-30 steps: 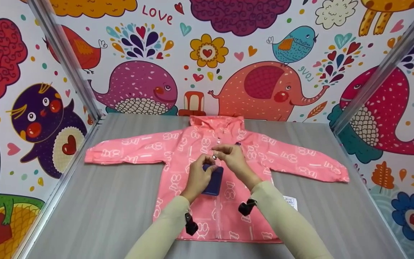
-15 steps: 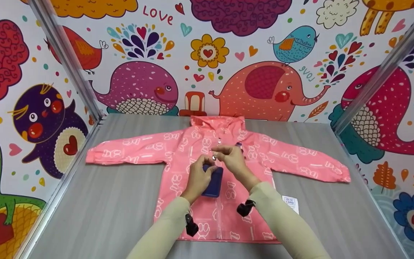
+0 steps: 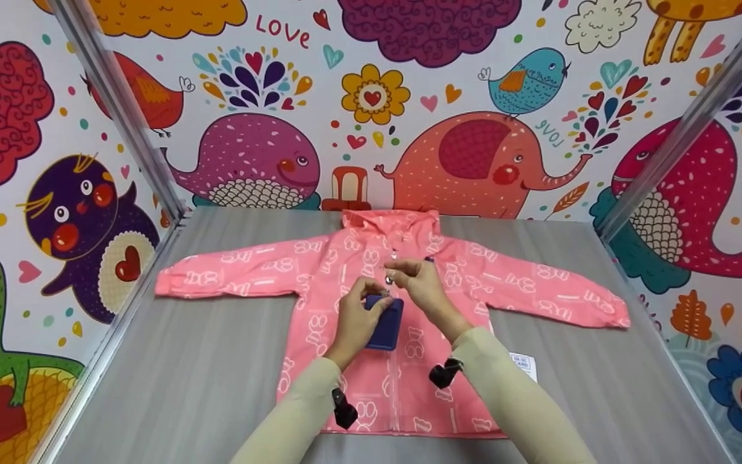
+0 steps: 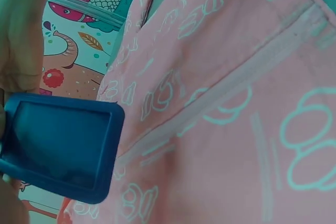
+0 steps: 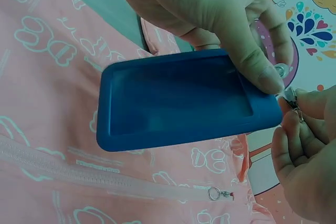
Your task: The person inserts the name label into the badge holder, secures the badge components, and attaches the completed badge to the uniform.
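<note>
My left hand (image 3: 361, 312) pinches a dark blue card holder (image 3: 385, 325) by its top end, above a pink child's jacket (image 3: 323, 322). A recessed window frame shows on the holder's face (image 5: 178, 98). Just beyond it, my right hand (image 3: 419, 283) pinches a small metal clip (image 5: 291, 98) close to the holder's top corner. A round metal piece (image 5: 282, 70) shows at the left thumb in the right wrist view. The holder (image 4: 60, 148) hangs tilted in the left wrist view. Fingers partly hide how the clip meets the holder.
The jacket lies face up, sleeves spread, on a grey table (image 3: 216, 361). Its front zipper has a ring pull (image 5: 214, 193) near the collar. A white printed card (image 3: 523, 365) lies at the right hem. A dark purple item (image 3: 429, 260) peeks out behind the right hand.
Both hands stay nearly in place over the jacket with only small shifts. The holder tilts slightly, and the metal clip at the right fingertips sits slightly differently.
</note>
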`<state>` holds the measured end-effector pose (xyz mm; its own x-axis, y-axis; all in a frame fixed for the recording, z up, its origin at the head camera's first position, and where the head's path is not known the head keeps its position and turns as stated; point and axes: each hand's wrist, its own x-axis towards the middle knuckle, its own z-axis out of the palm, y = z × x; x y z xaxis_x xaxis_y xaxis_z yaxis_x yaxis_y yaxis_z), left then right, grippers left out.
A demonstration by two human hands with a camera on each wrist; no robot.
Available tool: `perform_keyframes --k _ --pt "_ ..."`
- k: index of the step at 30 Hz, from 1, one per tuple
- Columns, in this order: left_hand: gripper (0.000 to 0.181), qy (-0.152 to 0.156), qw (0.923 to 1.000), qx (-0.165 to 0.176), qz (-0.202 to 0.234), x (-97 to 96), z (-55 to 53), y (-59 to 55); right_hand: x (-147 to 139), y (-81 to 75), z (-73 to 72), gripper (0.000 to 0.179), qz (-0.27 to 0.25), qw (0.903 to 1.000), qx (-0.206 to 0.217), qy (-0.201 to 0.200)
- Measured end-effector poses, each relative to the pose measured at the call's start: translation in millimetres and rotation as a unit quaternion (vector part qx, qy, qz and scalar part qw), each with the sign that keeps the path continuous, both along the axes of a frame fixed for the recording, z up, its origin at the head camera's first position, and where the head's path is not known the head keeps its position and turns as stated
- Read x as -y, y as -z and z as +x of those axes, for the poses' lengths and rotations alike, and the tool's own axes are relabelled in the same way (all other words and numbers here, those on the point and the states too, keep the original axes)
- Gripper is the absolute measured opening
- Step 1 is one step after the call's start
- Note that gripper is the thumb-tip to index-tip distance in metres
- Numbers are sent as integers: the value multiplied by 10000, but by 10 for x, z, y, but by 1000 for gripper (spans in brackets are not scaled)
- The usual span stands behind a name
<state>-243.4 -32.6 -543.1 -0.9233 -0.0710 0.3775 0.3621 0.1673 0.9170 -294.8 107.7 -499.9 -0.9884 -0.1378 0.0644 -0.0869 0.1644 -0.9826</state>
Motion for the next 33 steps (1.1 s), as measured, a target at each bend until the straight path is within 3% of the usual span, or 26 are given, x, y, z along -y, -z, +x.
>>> perform_keyframes --k 9,16,24,33 --pt "27 223 9971 552 483 35 -4 41 -40 -13 6 22 -266 9996 8 34" --pt "27 -134 9944 985 357 33 29 2 -61 -32 3 22 -288 9995 -109 17" --pt "19 -234 9949 915 341 101 235 -242 -86 -41 -18 18 -248 9995 -189 67" --pt "14 -309 9935 902 621 115 261 -181 -76 -61 6 24 -167 9996 -234 -59"
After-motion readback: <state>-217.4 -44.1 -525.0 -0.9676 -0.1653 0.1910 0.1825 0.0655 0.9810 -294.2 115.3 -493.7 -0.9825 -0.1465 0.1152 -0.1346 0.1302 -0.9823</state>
